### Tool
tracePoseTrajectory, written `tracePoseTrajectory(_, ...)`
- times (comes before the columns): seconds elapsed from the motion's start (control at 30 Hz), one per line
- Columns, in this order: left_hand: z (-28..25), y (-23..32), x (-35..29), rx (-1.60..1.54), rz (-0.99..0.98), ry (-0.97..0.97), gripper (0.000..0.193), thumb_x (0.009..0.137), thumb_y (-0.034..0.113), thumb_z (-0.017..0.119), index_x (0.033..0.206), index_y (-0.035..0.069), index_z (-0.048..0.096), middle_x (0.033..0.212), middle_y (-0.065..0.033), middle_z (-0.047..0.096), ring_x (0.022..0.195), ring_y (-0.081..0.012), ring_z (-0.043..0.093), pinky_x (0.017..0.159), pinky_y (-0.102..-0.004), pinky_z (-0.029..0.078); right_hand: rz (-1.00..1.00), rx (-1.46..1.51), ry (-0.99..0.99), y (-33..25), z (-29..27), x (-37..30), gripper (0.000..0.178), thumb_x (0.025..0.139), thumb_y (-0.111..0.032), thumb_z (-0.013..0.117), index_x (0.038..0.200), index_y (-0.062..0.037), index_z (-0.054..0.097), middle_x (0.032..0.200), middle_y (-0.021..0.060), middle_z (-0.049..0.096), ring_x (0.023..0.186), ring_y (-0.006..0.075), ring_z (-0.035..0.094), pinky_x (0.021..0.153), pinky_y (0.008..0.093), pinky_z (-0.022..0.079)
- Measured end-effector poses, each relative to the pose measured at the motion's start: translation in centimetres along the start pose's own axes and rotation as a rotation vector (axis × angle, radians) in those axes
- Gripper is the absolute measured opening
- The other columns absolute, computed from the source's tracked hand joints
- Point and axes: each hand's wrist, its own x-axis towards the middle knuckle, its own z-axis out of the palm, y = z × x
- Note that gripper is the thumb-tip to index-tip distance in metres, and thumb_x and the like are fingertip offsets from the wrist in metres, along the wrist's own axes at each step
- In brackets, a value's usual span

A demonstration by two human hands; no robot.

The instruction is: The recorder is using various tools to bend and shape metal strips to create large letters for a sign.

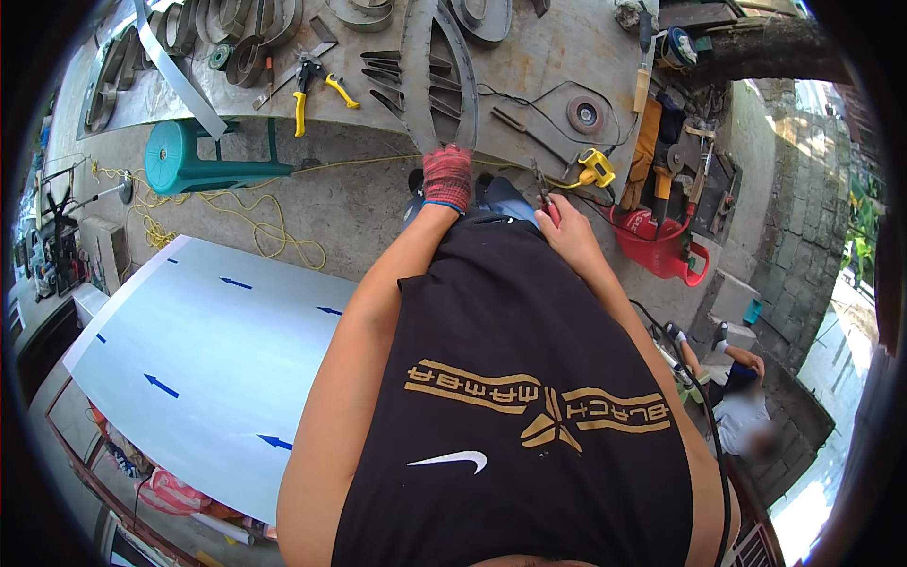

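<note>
The step in hand looks like steadying the frame (pixel 416 80) with one hand while the other holds a tool ready. The frame, a long pointed loop of grey metal strip, lies on the desk (pixel 529 61) with its near end at the near edge; thin dark slats show inside the loop and jut out to its left. The left hand (pixel 446 180), in a red glove, has its fingers closed round that near end; how tightly, one cannot tell. The right hand (pixel 573 232) is bare, its fingers wrapped round the red handles of the pliers (pixel 551 210), which sit to the right of the frame and apart from it, nose pointing far. Whether the pliers' jaws are parted is too small to tell.

A next move on the frame would seem to call for a firm left hold and the pliers brought left, nose lined up with the strip. The strip's edges may be sharp for bare fingers. The yellow tool (pixel 595 168) and its cable lie just far of the pliers, so a swing there could snag; the disc (pixel 585 113) and yellow-handled snips (pixel 307 83) lie farther off, right and left
</note>
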Motion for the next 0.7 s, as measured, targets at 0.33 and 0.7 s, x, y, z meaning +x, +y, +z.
tracePoseTrajectory(0.33,-0.1,1.7,0.9,-0.031,-0.183,-0.162,0.027,0.085,0.033,0.061,0.1,0.012,0.07,0.105,-0.0134,0.07,0.103,-0.0303,0.065,0.092,-0.0461,0.045,-0.087,-0.109,-0.196,2.9,-2.8,4.9,0.047,0.091,-0.034,0.06,0.123,0.0004,0.056,0.102,0.0258,0.067,0.098,0.0414,0.064,0.085,0.0451,0.05)
tracePoseTrajectory(0.7,-2.9,2.5,-4.1,-0.17,-0.479,0.24,0.049,0.066,0.035,0.082,0.104,0.012,0.064,0.108,-0.0101,0.062,0.112,-0.0305,0.055,0.099,-0.045,0.04,-0.344,-0.675,0.134,4.8,-0.6,14.1,0.048,0.086,-0.04,0.066,0.118,-0.007,0.056,0.117,0.0171,0.053,0.111,0.0343,0.048,0.09,0.0487,0.037)
